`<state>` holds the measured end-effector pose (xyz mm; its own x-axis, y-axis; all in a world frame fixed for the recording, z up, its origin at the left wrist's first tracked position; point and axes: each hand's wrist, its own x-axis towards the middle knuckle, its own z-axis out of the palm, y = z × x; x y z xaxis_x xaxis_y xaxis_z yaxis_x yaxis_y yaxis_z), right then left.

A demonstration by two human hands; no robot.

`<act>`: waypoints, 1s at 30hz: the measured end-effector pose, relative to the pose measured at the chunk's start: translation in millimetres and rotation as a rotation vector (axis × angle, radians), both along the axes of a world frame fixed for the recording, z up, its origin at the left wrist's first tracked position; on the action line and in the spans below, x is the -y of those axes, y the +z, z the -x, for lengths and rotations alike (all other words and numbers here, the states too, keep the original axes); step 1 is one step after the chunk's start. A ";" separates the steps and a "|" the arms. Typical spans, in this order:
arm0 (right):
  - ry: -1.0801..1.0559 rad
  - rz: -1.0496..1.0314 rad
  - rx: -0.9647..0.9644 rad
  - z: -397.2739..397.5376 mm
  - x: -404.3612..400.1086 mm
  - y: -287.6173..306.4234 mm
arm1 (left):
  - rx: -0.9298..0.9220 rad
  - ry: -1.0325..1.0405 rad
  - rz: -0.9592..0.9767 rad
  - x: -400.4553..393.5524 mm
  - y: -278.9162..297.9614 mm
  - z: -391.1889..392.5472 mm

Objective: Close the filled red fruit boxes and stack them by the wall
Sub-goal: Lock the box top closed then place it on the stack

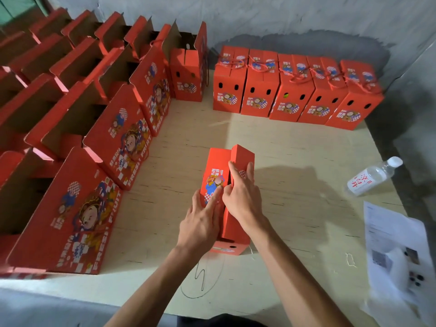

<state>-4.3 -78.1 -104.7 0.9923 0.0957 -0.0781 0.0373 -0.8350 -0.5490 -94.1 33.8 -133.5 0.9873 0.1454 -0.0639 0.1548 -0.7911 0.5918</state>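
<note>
Both my hands on the top flaps of one red fruit box, pressing them shut.

My left hand lies flat, fingers straight, holding down the printed flap of the red fruit box so it cannot spring up; my right hand presses the plain red flap inward, fingers spread, thumb at the seam, nothing gripped. That flap stands tilted up, the seam not yet closed. The box is glossy red card with a cartoon figure and a blue-white check. Right of it lie a water bottle and paper sheets; left, rows of open boxes; beyond it, five closed boxes with cord handles line the wall.
</note>
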 end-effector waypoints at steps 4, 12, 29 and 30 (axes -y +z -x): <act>0.003 0.104 -0.009 -1.0 -4.3 -7.0 | 0.003 0.019 -0.005 2.3 0.2 1.7; 0.067 0.255 -0.005 -10.2 -2.7 -10.0 | 0.010 -0.081 -0.015 -4.6 1.0 8.2; -0.007 0.115 0.021 -84.1 -1.3 -3.1 | 0.241 -0.051 -0.032 33.2 -6.6 -1.6; -0.003 0.131 0.024 -83.1 -1.7 -3.6 | 0.257 -0.035 -0.041 32.0 -8.8 -1.0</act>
